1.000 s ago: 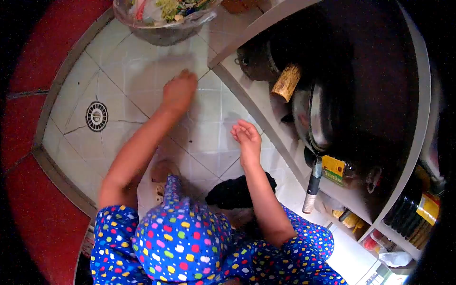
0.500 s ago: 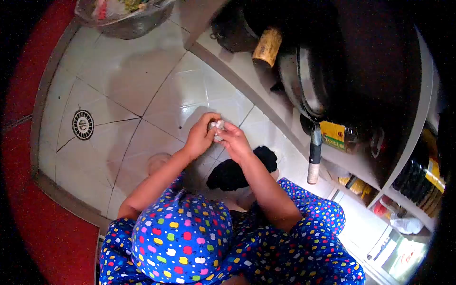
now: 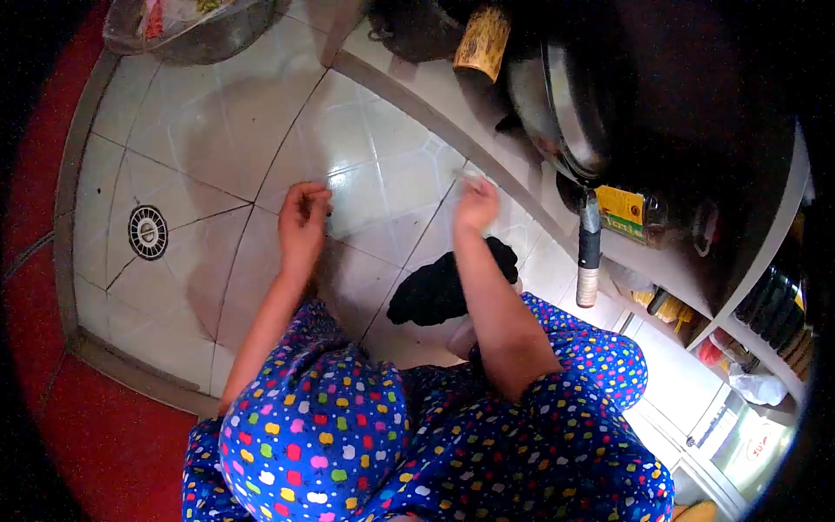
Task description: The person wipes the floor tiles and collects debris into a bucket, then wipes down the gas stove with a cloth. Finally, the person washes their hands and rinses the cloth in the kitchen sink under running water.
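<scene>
Floor tiles [image 3: 383, 204]: glossy, smooth, catching the light. Clothing [image 3: 313, 435]: printed cloth, matt, creased. Black footwear [image 3: 435, 287]: dull, soft-looking. Mottled handle [image 3: 483, 43]: looks like wood or bamboo, slight sheen. Pan [image 3: 570, 113]: shiny metallic rim. Bin liner [image 3: 183, 36]: clear, wrinkled plastic, glossy. Shelf bag [image 3: 758, 389]: filmy plastic, crumpled. Red panel [image 3: 48, 296]: mostly matt. Small pale thing [image 3: 466, 174] at right fingers [image 3: 487, 188]: blurred, material unclear.

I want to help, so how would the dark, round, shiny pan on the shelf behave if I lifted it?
The pan is probably stiff: it looks like metal. It may feel heavy, being so wide. Its long, black, pale-tipped handle juts out, so a bump might swing it.
</scene>
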`<state>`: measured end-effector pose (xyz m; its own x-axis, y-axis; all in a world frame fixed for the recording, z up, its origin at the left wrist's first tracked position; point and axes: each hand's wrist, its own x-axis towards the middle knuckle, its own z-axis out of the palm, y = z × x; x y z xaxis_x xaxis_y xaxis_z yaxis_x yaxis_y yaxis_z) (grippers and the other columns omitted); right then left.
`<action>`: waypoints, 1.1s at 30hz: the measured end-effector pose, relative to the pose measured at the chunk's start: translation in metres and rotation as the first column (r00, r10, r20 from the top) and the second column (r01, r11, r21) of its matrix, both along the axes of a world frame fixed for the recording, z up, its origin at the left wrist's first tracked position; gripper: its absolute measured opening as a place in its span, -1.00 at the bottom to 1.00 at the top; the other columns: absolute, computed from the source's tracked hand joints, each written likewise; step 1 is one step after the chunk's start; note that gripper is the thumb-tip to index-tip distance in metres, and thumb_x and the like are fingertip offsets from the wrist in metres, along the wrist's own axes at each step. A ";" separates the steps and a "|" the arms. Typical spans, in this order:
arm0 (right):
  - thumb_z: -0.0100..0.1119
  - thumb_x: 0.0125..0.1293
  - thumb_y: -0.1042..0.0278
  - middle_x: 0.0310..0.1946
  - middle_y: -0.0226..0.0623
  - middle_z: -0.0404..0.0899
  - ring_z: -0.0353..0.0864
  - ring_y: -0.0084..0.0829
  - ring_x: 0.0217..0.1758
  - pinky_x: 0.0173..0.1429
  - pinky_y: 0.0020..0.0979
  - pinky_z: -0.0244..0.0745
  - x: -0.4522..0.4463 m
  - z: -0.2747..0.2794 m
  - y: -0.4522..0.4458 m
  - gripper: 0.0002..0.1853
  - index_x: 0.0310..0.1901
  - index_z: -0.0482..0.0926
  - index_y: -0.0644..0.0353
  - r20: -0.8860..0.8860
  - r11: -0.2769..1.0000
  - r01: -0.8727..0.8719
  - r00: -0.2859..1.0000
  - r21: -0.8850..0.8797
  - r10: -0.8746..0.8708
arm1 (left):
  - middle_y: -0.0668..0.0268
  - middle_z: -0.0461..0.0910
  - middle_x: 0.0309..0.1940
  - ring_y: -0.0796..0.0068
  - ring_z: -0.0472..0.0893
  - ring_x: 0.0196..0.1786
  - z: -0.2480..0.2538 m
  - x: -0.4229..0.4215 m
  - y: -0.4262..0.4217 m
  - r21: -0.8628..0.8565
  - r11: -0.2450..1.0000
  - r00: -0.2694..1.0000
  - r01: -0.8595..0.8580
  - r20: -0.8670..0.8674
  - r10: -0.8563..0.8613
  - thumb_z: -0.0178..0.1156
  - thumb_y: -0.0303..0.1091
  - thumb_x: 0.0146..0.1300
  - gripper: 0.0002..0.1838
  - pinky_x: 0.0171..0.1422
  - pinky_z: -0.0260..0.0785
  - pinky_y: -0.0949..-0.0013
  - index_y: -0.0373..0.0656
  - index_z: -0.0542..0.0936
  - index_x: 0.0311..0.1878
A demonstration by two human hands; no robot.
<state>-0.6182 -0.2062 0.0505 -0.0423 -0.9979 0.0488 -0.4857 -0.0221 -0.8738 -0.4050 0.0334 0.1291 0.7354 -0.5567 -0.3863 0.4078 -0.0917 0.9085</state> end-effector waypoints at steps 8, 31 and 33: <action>0.23 0.02 0.60 -0.29 -0.27 0.54 0.55 -0.42 -0.23 -0.11 -0.39 0.49 0.027 0.052 0.033 -0.73 -0.19 0.49 0.21 0.015 0.967 -0.251 0.968 0.044 0.251 | 0.32 0.56 -0.25 0.58 0.55 -0.22 0.020 0.010 0.004 0.031 0.995 0.985 0.093 0.141 -0.096 0.00 -0.55 0.29 -0.87 -0.14 0.41 0.52 -0.26 0.50 -0.15; 0.09 -0.01 0.65 -0.31 -0.26 0.48 0.52 -0.19 -0.19 -0.13 -0.26 0.46 0.022 0.090 0.087 -0.77 -0.35 0.60 0.07 -0.431 0.318 -0.937 0.230 0.143 0.872 | 0.39 0.54 -0.29 0.62 0.50 -0.28 0.002 0.026 0.054 0.115 0.953 0.939 -0.280 0.239 0.247 0.03 -0.57 0.24 -0.85 -0.11 0.36 0.54 -0.24 0.53 -0.16; 0.10 -0.03 0.65 -0.35 -0.28 0.49 0.52 -0.20 -0.18 -0.14 -0.27 0.46 0.082 0.086 0.087 -0.77 -0.37 0.59 0.06 -0.395 0.289 -0.957 0.273 -0.019 0.877 | 0.39 0.54 -0.30 0.62 0.50 -0.28 0.003 0.021 0.050 0.085 0.965 0.955 -0.248 0.190 0.228 0.03 -0.57 0.24 -0.86 -0.12 0.36 0.54 -0.23 0.53 -0.16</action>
<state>-0.5357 -0.1188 0.1369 0.9483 -0.3069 0.0808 -0.1964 -0.7674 -0.6103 -0.3836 0.0830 0.1321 0.9035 -0.3200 -0.2852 0.2630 -0.1115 0.9583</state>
